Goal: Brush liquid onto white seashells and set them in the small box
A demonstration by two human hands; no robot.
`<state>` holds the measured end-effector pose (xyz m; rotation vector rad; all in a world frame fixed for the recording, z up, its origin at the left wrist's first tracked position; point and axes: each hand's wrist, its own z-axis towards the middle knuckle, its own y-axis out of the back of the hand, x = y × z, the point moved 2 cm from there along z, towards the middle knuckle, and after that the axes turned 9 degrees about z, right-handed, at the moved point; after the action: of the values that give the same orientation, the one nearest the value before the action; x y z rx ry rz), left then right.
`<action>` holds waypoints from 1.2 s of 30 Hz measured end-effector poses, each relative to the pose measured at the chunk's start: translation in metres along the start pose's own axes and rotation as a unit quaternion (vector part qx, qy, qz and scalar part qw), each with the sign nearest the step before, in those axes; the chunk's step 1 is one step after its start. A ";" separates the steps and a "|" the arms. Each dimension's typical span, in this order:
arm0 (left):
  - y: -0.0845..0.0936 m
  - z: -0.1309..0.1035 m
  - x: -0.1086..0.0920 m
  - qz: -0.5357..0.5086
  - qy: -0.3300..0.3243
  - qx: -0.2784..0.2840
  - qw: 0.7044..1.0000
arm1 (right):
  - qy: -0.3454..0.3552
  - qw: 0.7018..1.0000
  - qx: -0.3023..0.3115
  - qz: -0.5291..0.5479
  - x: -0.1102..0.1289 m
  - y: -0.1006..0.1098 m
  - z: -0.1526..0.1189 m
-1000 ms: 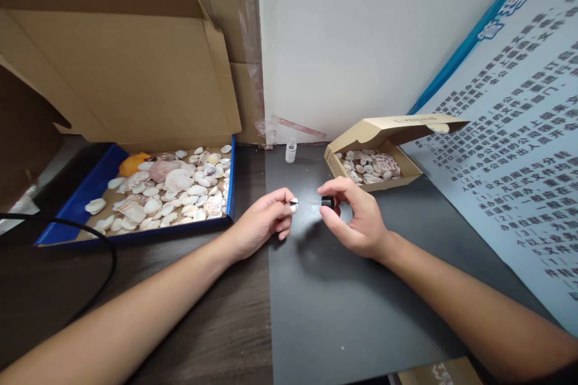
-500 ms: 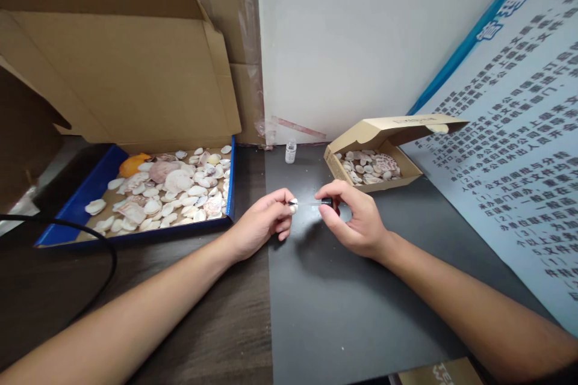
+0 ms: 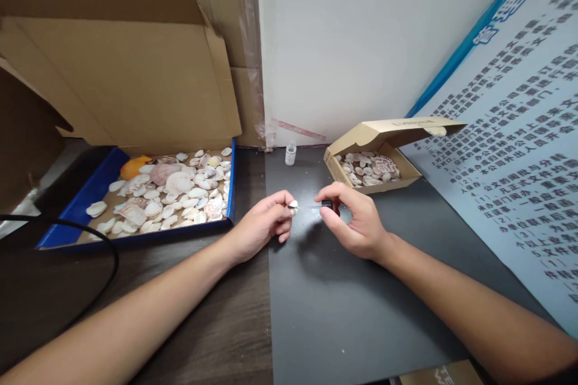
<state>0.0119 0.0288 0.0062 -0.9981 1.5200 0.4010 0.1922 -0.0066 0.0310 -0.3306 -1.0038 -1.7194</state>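
My left hand [image 3: 266, 221] pinches a small white seashell [image 3: 294, 209] between thumb and fingers. My right hand [image 3: 356, 219] grips a black cap [image 3: 326, 204] from which a thin, clear stem [image 3: 309, 207] points left toward the shell. The stem's end lies at or very close to the shell; contact is too small to make out. Behind the hands stands a small clear bottle [image 3: 290, 154] with a white label, upright on the dark grey mat [image 3: 316, 313].
At left, an open blue-edged cardboard box [image 3: 230, 186] holds many shells, including an orange one [image 3: 134, 167]. A smaller open box [image 3: 372, 132] of shells stands back right. A black cable [image 3: 115, 258] curves in at left. A printed board [image 3: 510, 132] leans along the right.
Both hands stay nearly in place. The shell has turned slightly in my left fingers, and the black cap has shifted a little; the stem's dark tip no longer shows clearly over the shell.
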 end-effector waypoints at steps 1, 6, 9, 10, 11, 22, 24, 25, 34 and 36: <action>0.000 0.000 0.000 0.000 0.000 0.000 1.000 | 0.000 1.000 0.000 -0.001 0.000 0.000 0.000; 0.000 0.000 0.000 0.000 -0.002 0.002 1.000 | 0.004 1.000 -0.002 -0.003 0.002 0.000 0.001; 0.001 0.000 0.001 0.001 -0.002 0.004 1.000 | 0.004 1.000 -0.004 -0.003 0.002 0.000 0.000; 0.001 0.000 0.001 0.003 -0.002 0.006 1.000 | 0.003 1.000 -0.003 -0.002 0.001 0.000 0.000; 0.001 0.000 0.001 0.004 -0.002 0.006 1.000 | 0.002 1.000 -0.003 -0.002 0.001 0.000 0.000; 0.000 0.001 0.000 0.013 -0.004 0.006 1.000 | 0.010 0.999 -0.024 -0.027 0.002 -0.001 0.002; 0.000 0.001 0.000 0.010 -0.004 0.006 1.000 | 0.010 0.999 -0.023 -0.023 0.002 0.000 0.001; 0.000 0.001 0.000 0.009 -0.004 0.006 1.000 | 0.010 0.999 -0.021 -0.022 0.002 0.000 0.001; 0.000 0.001 0.001 0.010 -0.006 0.009 1.000 | 0.007 1.000 -0.015 -0.012 0.002 0.000 0.001; 0.000 0.001 0.001 0.008 -0.006 0.007 1.000 | 0.014 0.999 -0.030 -0.009 0.003 0.002 0.000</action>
<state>0.0128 0.0295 0.0052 -0.9710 1.5184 0.4062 0.1925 -0.0082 0.0339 -0.3366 -0.9401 -1.7676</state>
